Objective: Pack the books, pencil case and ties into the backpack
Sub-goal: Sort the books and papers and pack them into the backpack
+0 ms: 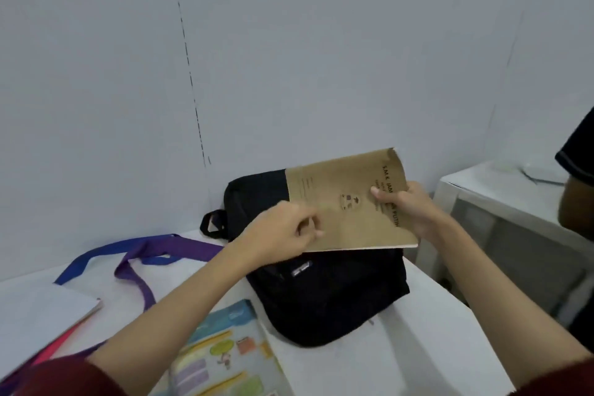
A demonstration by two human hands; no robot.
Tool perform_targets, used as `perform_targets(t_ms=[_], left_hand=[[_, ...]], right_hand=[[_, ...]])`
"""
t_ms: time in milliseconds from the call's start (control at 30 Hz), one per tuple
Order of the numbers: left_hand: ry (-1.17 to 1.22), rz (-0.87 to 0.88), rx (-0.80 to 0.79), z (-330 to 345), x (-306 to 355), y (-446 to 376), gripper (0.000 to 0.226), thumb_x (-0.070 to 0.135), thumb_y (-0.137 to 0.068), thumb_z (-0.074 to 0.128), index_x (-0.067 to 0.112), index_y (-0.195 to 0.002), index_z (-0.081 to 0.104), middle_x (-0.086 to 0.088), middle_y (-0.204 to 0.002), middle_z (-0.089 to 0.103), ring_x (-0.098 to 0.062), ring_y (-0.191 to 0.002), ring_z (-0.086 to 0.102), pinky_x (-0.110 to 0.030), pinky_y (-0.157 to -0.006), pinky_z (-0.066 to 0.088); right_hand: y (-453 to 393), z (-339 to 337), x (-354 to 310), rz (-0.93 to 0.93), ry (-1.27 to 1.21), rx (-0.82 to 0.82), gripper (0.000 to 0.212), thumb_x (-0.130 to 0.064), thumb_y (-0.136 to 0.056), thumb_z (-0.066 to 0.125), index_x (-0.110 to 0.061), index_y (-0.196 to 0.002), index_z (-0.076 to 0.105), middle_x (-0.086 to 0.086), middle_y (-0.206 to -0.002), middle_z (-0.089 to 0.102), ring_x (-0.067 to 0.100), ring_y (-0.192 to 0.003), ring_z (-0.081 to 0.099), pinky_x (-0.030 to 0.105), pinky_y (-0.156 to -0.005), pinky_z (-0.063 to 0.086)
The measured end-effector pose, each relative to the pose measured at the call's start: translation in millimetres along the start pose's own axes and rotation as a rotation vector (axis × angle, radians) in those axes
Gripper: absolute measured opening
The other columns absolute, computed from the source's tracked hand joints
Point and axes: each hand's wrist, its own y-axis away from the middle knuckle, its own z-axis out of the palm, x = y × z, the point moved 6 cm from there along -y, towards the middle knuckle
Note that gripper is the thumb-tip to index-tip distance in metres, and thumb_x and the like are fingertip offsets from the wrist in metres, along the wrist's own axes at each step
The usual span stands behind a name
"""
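Right hand (409, 214) grips the brown exercise book (347, 199) at its right edge, thumb on the cover, fingers curled behind. Left hand (283, 231) pinches the book's lower left edge. The book is held above the black backpack (321, 296) on the white table (418, 347). Cover shows printed text and a crest. Blue tie (96, 255) and purple tie (141, 283) lie left of the backpack.

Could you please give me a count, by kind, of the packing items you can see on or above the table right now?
Backpacks: 1, the black backpack.
Ties: 2, the blue tie and the purple tie.
Books: 4, the brown exercise book held by both hands, the colourful book, the white book and the pink book under it.
Pencil cases: 0 in view.
Total: 7.
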Motion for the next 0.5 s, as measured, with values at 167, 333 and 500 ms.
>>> perform_targets(t_ms=[167,333,500], left_hand=[[-0.087,-0.145,-0.398,98,1,16,0.05,0.063,-0.08,0.055,0.034,-0.121,0.053,0.014,-0.11,0.053,-0.004,-0.095,0.055,-0.024,-0.077,0.044],[0.165,-0.402,-0.116,103,-42,13,0.017,0.023,-0.09,0.06,0.015,-0.101,0.07,0.007,-0.084,0.065,-0.006,-0.076,0.058,-0.018,-0.073,0.044],[0.509,-0.828,0.137,72,-103,21,0.02,0.015,-0.091,0.058,-0.001,-0.084,0.069,-0.005,-0.073,0.062,-0.014,-0.07,0.055,-0.022,-0.067,0.041]], right_hand=[[-21,-45,15,0.029,-0.185,0.097,0.014,-0.011,-0.086,0.065,-0.008,-0.1,0.063,0.007,-0.093,0.07,0.018,-0.078,0.067,0.029,-0.062,0.052],[-41,-50,17,0.042,-0.324,-0.026,0.008,-0.008,-0.087,0.061,-0.011,-0.094,0.064,-0.001,-0.076,0.074,0.012,-0.065,0.07,0.025,-0.054,0.055],[-55,-34,28,0.095,-0.347,-0.234,0.019,-0.011,-0.082,0.063,-0.011,-0.101,0.065,0.005,-0.087,0.075,0.018,-0.074,0.072,0.031,-0.061,0.059]])
